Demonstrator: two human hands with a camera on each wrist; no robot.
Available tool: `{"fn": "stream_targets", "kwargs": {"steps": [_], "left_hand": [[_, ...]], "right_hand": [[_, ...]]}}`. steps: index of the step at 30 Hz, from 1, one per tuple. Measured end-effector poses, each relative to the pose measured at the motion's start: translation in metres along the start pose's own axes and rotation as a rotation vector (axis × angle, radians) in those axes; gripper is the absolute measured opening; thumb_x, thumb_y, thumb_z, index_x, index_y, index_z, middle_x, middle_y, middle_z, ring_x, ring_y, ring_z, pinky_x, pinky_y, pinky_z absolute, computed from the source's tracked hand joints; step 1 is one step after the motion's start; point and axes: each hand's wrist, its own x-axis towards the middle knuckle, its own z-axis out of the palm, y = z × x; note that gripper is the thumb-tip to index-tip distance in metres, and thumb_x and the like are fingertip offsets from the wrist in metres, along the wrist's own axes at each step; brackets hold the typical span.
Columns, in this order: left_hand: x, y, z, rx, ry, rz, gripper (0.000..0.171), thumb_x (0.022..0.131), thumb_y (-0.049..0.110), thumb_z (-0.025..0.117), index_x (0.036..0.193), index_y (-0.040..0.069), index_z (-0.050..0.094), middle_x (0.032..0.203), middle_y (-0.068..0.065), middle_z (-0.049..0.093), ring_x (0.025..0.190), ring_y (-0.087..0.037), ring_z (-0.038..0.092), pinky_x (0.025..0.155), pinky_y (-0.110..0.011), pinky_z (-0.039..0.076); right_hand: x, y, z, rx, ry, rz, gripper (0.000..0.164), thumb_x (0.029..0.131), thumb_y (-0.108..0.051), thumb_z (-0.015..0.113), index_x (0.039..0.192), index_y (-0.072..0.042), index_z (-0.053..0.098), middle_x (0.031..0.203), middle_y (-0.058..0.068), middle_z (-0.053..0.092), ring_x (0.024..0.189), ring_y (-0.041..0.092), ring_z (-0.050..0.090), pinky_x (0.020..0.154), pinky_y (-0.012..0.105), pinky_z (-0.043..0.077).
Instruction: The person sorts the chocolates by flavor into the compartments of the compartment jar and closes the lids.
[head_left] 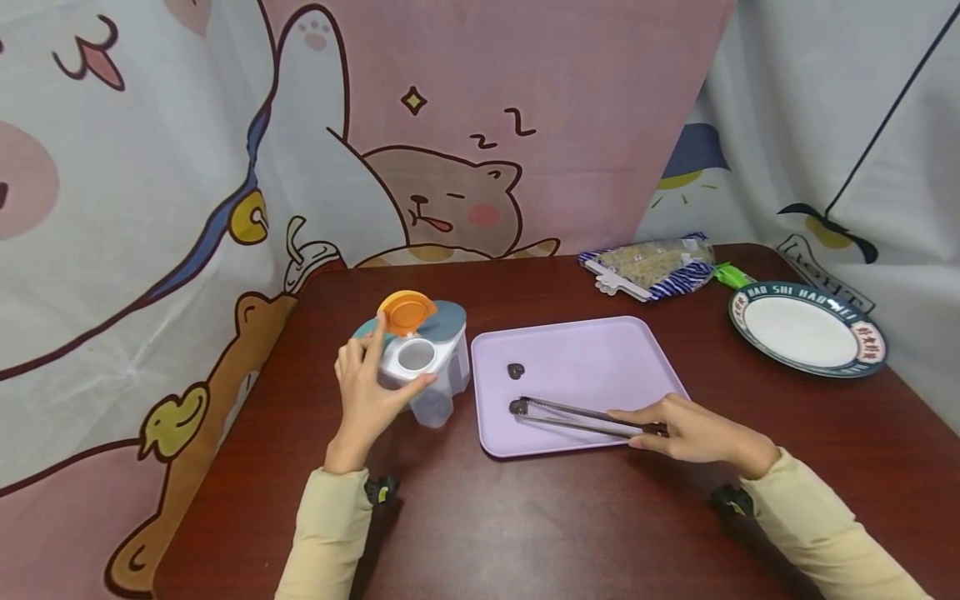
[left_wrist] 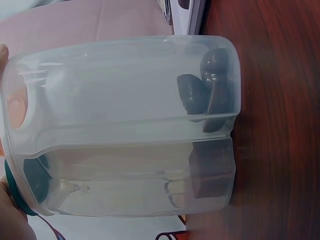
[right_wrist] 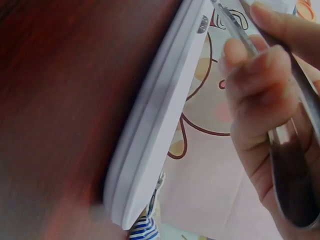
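Observation:
My left hand [head_left: 367, 396] holds the top of a clear plastic storage container [head_left: 459, 367], its index finger against the raised orange flip lid [head_left: 408, 314] and its thumb near the round opening. Several dark pieces [left_wrist: 210, 92] lie at the container's bottom in the left wrist view. My right hand [head_left: 686, 429] grips metal tongs [head_left: 577, 417] over a lilac tray [head_left: 585, 354]. The tong tips are at a dark piece [head_left: 518, 407]; whether they pinch it cannot be told. Behind it on the tray lies another dark heart-shaped piece [head_left: 515, 371].
At the back right lies a clipped blue-and-white striped bag [head_left: 652, 267] beside a green packet [head_left: 733, 276]. A white plate [head_left: 802, 329] with a dark green rim stands at the right. Printed cloth hangs behind and beside the brown table [head_left: 525, 517].

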Motion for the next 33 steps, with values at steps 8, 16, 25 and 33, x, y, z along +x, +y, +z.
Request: {"fn": "stream_targets", "kwargs": {"steps": [8,16,25,33], "left_hand": [[0.0,0.0,-0.001,0.002,-0.003,-0.003,0.1,0.059,0.073,0.059,0.138,0.018,0.033,0.092,-0.014,0.045,0.086,-0.027,0.037,0.081,-0.046,0.024],[0.0,0.001,-0.002,0.003,-0.018,-0.01,0.099,0.06,0.072,0.058,0.138,0.018,0.032,0.092,-0.013,0.044,0.087,-0.027,0.037,0.082,-0.046,0.024],[0.0,0.0,0.001,0.005,0.007,0.018,0.098,0.061,0.072,0.057,0.138,0.017,0.032,0.09,-0.013,0.043,0.087,-0.028,0.036,0.081,-0.045,0.024],[0.001,0.0,0.0,0.007,0.008,0.011,0.098,0.061,0.073,0.057,0.138,0.017,0.033,0.09,-0.014,0.043,0.089,-0.029,0.037,0.081,-0.046,0.025]], "right_hand": [[0.014,-0.01,-0.012,0.015,0.078,-0.079,0.04,0.084,-0.018,0.06,0.122,-0.005,0.054,0.091,-0.001,0.064,0.051,-0.008,0.027,0.047,0.009,0.031],[0.054,-0.057,-0.031,0.035,0.179,-0.163,0.039,0.078,-0.003,0.064,0.116,0.005,0.056,0.069,-0.002,0.059,0.05,-0.003,0.024,0.046,0.01,0.028],[0.089,-0.071,-0.02,0.053,0.205,-0.224,0.04,0.078,-0.008,0.065,0.117,-0.001,0.057,0.073,-0.004,0.06,0.049,-0.003,0.027,0.045,0.009,0.026],[0.097,-0.097,-0.022,0.012,0.216,-0.27,0.037,0.075,0.0,0.065,0.111,0.006,0.059,0.069,0.001,0.061,0.049,-0.002,0.029,0.047,0.004,0.023]]}}
